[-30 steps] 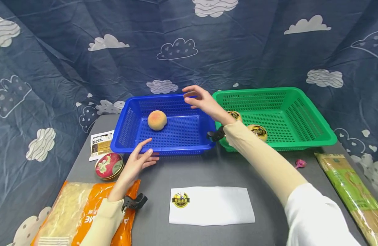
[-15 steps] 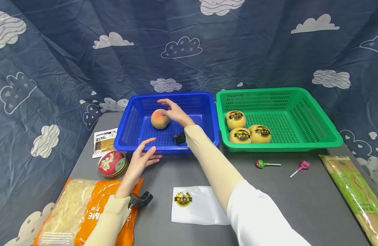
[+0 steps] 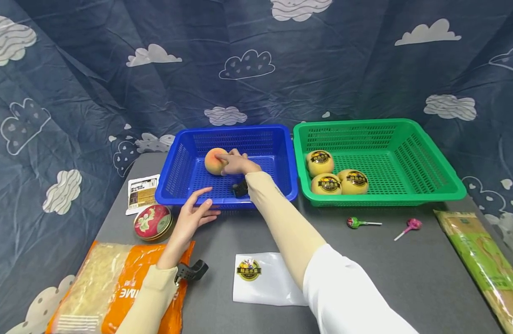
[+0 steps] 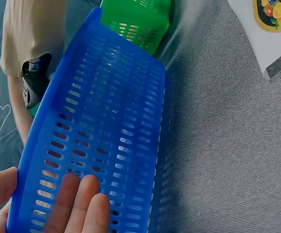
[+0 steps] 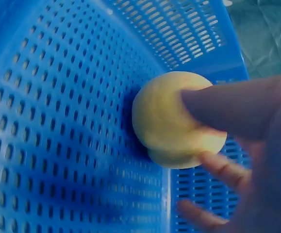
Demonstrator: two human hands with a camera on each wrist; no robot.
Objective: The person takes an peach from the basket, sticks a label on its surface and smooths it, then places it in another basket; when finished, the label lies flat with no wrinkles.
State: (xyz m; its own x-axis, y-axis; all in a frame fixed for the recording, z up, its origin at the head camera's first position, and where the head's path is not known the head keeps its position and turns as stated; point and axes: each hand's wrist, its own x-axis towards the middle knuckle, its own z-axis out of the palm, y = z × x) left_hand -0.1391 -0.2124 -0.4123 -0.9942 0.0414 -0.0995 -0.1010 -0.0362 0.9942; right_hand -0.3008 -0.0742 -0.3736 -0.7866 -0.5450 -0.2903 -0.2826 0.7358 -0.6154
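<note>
A peach (image 3: 213,160) without a sticker lies in the blue basket (image 3: 198,202), near its left side. My right hand (image 3: 236,163) is at the peach's right side. In the right wrist view, one blurred digit lies across the face of the peach (image 5: 164,121) and a fingertip meets its lower edge; the other fingers stand apart from it. My left hand (image 3: 192,217) hovers by the front wall of the blue basket, fingers loosely spread and holding nothing. In the left wrist view, its fingers lie before the basket wall (image 4: 106,111); I cannot tell whether they touch.
At right stands a green basket (image 3: 406,200) with stickered peaches (image 3: 353,182). A white sheet (image 3: 264,287) with a round sticker (image 3: 249,270) lies in front. Lollipops (image 3: 356,222), a green package (image 3: 482,260), a round tin (image 3: 152,222), a card (image 3: 141,194) and an orange bag (image 3: 114,278) lie around.
My right hand has moved left from above the baskets' adjoining edges down into the blue basket and onto the peach. My left hand has stayed by the front wall.
</note>
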